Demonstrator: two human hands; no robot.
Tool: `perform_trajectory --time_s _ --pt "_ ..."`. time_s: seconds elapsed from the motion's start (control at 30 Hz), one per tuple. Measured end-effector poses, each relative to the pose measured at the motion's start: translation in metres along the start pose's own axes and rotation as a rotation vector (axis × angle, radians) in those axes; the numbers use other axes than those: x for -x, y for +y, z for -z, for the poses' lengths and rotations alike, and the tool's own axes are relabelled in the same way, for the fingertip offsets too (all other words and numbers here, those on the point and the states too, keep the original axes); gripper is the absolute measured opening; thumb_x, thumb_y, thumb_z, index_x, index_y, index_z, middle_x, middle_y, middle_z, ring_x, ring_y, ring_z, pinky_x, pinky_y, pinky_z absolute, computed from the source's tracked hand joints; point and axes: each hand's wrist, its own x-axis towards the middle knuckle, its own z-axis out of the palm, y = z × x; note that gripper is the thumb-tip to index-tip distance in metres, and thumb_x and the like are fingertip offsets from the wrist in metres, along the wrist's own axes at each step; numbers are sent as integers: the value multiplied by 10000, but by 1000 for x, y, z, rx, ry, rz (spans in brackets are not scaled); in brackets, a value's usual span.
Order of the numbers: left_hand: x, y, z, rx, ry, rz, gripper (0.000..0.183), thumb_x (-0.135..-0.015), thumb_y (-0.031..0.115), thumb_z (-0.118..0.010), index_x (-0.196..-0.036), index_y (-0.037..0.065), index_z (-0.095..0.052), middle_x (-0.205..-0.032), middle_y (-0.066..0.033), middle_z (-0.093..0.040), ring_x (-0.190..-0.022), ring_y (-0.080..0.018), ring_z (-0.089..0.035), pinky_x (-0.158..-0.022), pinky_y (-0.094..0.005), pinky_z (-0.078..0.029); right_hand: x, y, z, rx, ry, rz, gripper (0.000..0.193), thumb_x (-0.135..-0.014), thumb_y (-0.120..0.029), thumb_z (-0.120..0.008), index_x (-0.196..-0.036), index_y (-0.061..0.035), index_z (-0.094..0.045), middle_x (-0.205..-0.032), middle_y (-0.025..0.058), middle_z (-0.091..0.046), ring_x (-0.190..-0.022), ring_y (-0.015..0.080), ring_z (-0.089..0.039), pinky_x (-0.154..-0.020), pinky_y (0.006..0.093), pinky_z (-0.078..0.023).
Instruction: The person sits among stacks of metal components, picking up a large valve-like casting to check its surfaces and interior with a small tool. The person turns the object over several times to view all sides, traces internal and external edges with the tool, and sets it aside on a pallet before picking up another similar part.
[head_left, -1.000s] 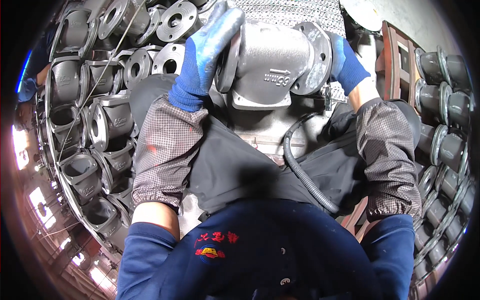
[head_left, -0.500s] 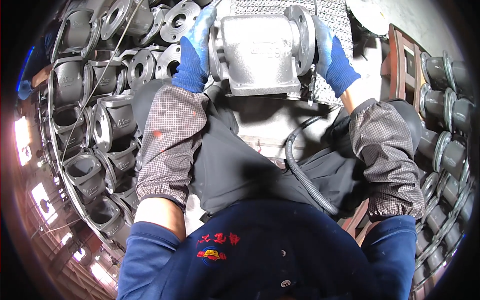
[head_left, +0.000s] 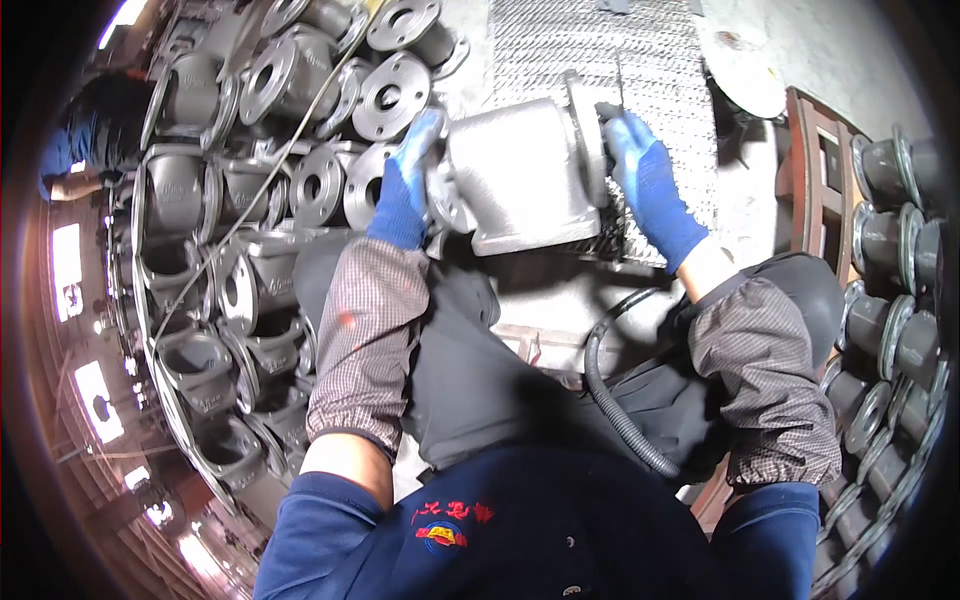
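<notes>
Between my two blue-gloved hands is a grey cast-metal valve body (head_left: 520, 170) with a round flange at each side and a square flange toward me. It is tilted, its right end farther from me. My left hand (head_left: 412, 170) grips the left flange, fingers partly behind it. On the other side, my right hand (head_left: 643, 180) is at the right flange (head_left: 588, 135), fingertips at its outer face and back edge. Behind and below the valve body lies a bumpy, metallic-looking work surface (head_left: 660, 60), brightly lit.
Several similar castings (head_left: 180, 190) are stacked at my left, and more flanged castings (head_left: 880, 245) stand at right. A black corrugated hose (head_left: 615, 410) runs by my legs. A reddish-brown frame (head_left: 815, 170) and a pale round disc (head_left: 745, 75) are at far right. Another person (head_left: 85, 150) is at far left.
The valve body has tilted, its left end coming nearer to me. Both hands have moved with it, slightly lower in the view. The whole view has shifted somewhat.
</notes>
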Motion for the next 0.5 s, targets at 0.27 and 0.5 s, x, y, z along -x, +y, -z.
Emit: perform_trajectory --time_s 0.27,0.5 --pt "-23 -28 49 -409 -234 -341 245 -863 67 -420 -1026 -19 -581 -1144 -147 -550 -1070 -236 -524 -960 -329 -400 2 -13 -1 -76 -10 -82 306 -891 -131 -494 -1175 -27 -545 -959 56 -621 -839 100 -555 -761 225 -445" --pt "-27 -34 53 -144 -263 -264 245 -895 107 -445 -1027 -53 -575 -1096 -118 -563 -1020 -196 -536 -929 -307 -415 -36 -2 -1 311 -101 -6 286 -859 -161 -480 -1093 -29 -580 -939 211 -623 -859 305 -618 -766 317 -470"
